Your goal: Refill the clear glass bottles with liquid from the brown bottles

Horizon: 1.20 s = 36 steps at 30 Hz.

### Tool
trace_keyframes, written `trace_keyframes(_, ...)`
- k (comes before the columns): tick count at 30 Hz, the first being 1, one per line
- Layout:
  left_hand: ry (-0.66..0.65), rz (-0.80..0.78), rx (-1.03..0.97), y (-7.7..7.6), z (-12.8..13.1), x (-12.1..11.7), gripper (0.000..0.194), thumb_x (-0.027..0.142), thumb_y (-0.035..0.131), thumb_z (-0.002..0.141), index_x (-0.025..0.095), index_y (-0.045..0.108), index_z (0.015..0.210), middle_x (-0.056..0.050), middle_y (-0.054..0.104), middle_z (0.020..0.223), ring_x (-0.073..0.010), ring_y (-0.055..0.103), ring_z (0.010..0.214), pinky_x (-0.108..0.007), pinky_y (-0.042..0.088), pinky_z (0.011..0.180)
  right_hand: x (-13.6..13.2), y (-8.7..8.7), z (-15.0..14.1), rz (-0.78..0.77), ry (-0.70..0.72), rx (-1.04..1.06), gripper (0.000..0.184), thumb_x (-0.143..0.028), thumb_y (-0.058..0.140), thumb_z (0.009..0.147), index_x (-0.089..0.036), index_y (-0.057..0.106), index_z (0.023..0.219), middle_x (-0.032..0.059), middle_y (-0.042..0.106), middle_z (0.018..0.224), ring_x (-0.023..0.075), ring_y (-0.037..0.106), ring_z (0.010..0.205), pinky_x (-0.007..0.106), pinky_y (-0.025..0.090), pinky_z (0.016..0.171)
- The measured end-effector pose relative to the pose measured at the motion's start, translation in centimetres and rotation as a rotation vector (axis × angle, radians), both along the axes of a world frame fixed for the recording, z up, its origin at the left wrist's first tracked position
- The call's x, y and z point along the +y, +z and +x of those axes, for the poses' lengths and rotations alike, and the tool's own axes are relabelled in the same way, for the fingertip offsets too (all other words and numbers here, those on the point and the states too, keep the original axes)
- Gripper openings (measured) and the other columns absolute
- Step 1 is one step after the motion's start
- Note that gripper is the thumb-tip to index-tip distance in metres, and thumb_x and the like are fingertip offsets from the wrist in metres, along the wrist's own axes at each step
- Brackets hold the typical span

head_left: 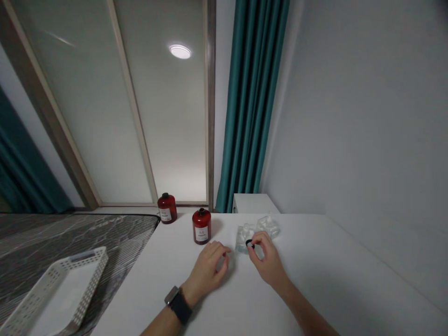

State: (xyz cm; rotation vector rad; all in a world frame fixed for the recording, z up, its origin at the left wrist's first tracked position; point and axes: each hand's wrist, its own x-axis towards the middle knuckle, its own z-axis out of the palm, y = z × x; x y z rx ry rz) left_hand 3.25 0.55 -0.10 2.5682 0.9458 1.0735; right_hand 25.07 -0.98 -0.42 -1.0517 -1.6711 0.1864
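My right hand (265, 259) pinches a small black cap (249, 243) between thumb and fingertips, just in front of a clear plastic bag (256, 232) lying on the white table (315, 280). My left hand (209, 267), a dark watch (178, 303) on its wrist, rests on the table with its fingers curled around something small that I cannot make out. A dark red bottle (201, 226) with a white label stands upright just beyond my left hand.
A second dark red bottle (167, 208) stands on the sill by the window. A white plastic basket (59, 291) lies on the grey patterned bed at the left. A white cabinet (254, 203) and a teal curtain (250, 107) stand behind the table.
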Motion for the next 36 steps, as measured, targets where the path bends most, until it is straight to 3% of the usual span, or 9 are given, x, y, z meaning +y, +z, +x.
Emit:
trace_keyframes(7, -0.037, -0.202, -0.017, -1.6, 0.4, 0.2, 0.045, 0.013, 0.058, 0.084, 0.021, 0.053, 0.128, -0.011, 0.063, 0.113, -0.0272, 0.061, 0.104, -0.043, 0.052, 0.092, -0.9, -2.6, 7.1, -0.119, -0.032, -0.148, 0.013, -0.018, 0.057, 0.086, -0.023, 0.050, 0.077, 0.0007, 0.057, 0.079, 0.0181, 0.057, 0.074, 0.031, 0.049, 0.069)
trace_keyframes(12, 0.032, -0.342, -0.099, -2.7, 1.7, 1.2, 0.060, 0.022, 0.066, 0.084, 0.019, 0.045, 0.140, -0.015, 0.058, 0.127, -0.0316, 0.056, 0.121, -0.052, 0.046, 0.106, -1.2, -4.2, 10.1, -0.200, -0.082, -0.180, 0.013, -0.020, 0.055, 0.085, -0.023, 0.052, 0.073, 0.0003, 0.057, 0.074, 0.0182, 0.057, 0.068, 0.031, 0.050, 0.064)
trace_keyframes(16, 0.058, -0.428, -0.142, -2.4, 3.3, 2.9, 0.070, 0.030, 0.069, 0.084, 0.017, 0.039, 0.145, -0.017, 0.052, 0.136, -0.0328, 0.052, 0.128, -0.053, 0.042, 0.110, -0.9, -4.9, 10.4, -0.242, -0.123, -0.181, 0.006, -0.018, 0.055, 0.081, -0.022, 0.058, 0.085, 0.0014, 0.061, 0.079, 0.0200, 0.061, 0.074, 0.034, 0.052, 0.070)
trace_keyframes(20, -0.010, -0.377, -0.102, -1.3, 4.6, 5.1, 0.082, 0.033, 0.075, 0.079, 0.017, 0.036, 0.149, -0.019, 0.047, 0.144, -0.0350, 0.045, 0.137, -0.055, 0.034, 0.116, -0.9, -5.2, 10.2, -0.257, -0.156, -0.173, 0.027, -0.016, 0.055, 0.079, -0.020, 0.062, 0.105, 0.0036, 0.065, 0.086, 0.0222, 0.064, 0.081, 0.039, 0.054, 0.079)
trace_keyframes(26, -0.102, -0.400, -0.078, -0.8, 6.1, 7.5, 0.077, 0.035, 0.080, 0.072, 0.014, 0.051, 0.140, -0.021, 0.055, 0.141, -0.0376, 0.049, 0.134, -0.054, 0.034, 0.117, -1.0, -5.2, 10.3, -0.267, -0.159, -0.177, 0.033, -0.015, 0.054, 0.082, -0.019, 0.060, 0.113, 0.0039, 0.067, 0.089, 0.0202, 0.066, 0.081, 0.038, 0.056, 0.081)
trace_keyframes(31, -0.087, -0.435, -0.094, -0.8, 6.3, 7.6, 0.066, 0.034, 0.082, 0.070, 0.018, 0.057, 0.130, -0.016, 0.064, 0.131, -0.0345, 0.060, 0.122, -0.049, 0.043, 0.109, -0.9, -5.2, 10.4, -0.268, -0.170, -0.182, 0.035, -0.013, 0.055, 0.080, -0.019, 0.061, 0.114, 0.0040, 0.067, 0.089, 0.0204, 0.066, 0.081, 0.038, 0.056, 0.081)
trace_keyframes(36, -0.070, -0.451, -0.069, 0.0, 5.2, 6.1, 0.061, 0.033, 0.084, 0.068, 0.018, 0.060, 0.122, -0.011, 0.070, 0.117, -0.0310, 0.066, 0.107, -0.042, 0.050, 0.098, -1.0, -5.4, 10.3, -0.268, -0.174, -0.195, 0.035, -0.013, 0.054, 0.081, -0.020, 0.061, 0.115, 0.0049, 0.069, 0.093, 0.0212, 0.066, 0.083, 0.040, 0.055, 0.084)
